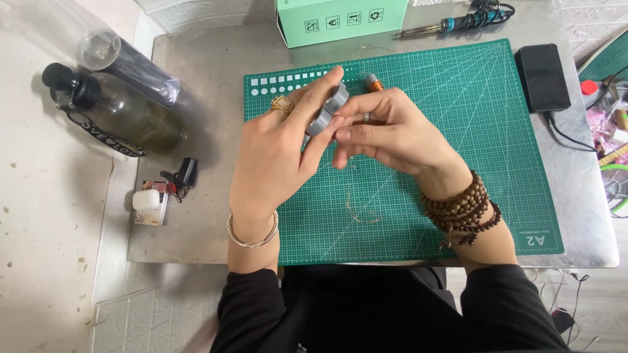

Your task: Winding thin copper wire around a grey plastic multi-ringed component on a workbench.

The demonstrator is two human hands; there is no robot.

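Over the green cutting mat (458,163) the left hand (275,157) grips a grey reel (330,108) while the right hand (386,134) pinches at its edge, so the work looks mid-way, with loose wire (360,212) lying unused below.

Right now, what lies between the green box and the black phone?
In the head view, a soldering iron lies between the green box and the black phone, on the metal table.
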